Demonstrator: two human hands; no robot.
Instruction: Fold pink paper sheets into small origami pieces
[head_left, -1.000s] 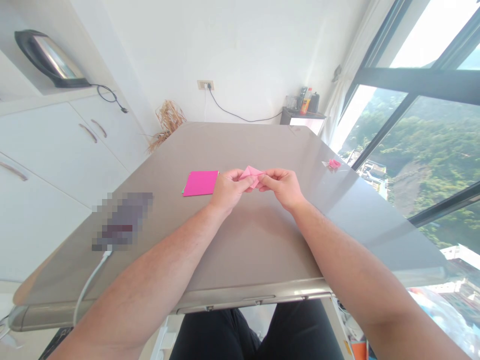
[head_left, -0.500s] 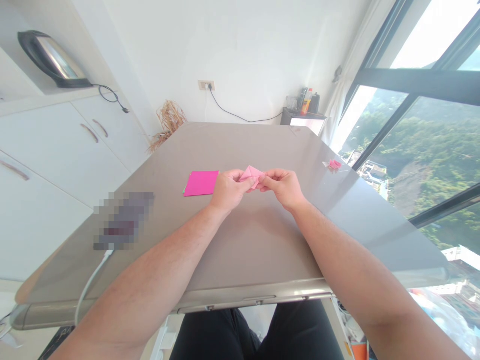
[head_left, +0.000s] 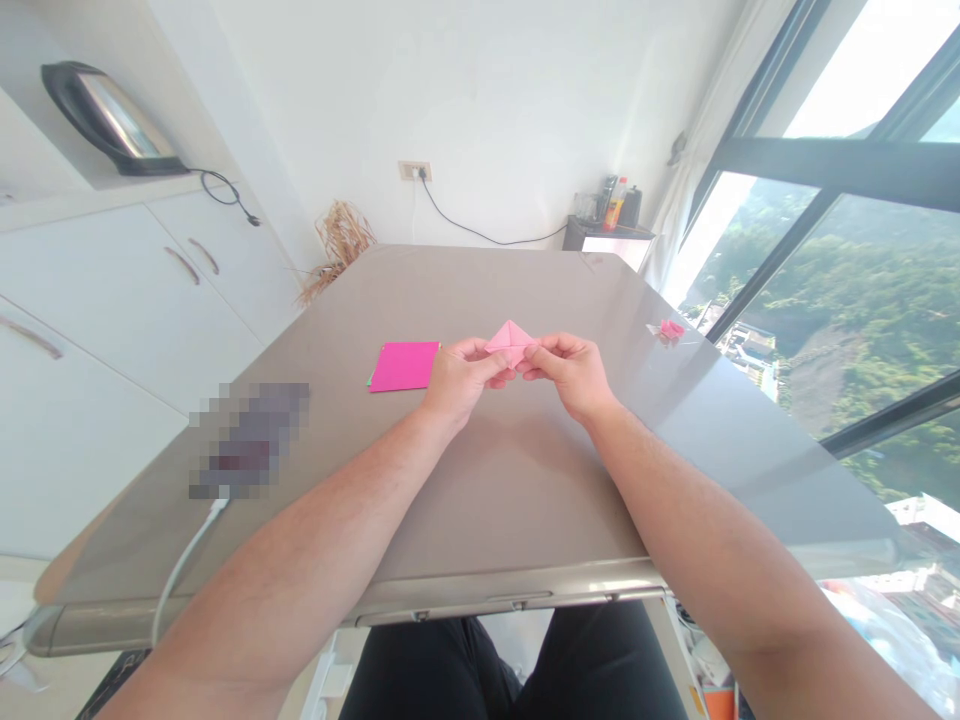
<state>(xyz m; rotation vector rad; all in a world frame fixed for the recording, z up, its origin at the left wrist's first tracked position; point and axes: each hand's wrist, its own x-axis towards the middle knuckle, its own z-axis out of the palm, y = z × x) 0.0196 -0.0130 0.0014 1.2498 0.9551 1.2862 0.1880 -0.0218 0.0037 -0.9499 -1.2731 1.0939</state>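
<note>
Pink folded paper [head_left: 511, 336] sits between my left grip [head_left: 457, 378] and right grip [head_left: 576, 372], both pinching it; I see magenta paper [head_left: 403, 367] on the table [head_left: 517, 490], left of them.

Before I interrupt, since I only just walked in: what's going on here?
A person's left hand and right hand hold a small, pointed, light pink folded paper over a smooth grey-brown table. Creases show on it. A flat, bright magenta paper sheet lies beside the left hand; a small pink object, too small to identify, sits near the table's right edge.
</note>
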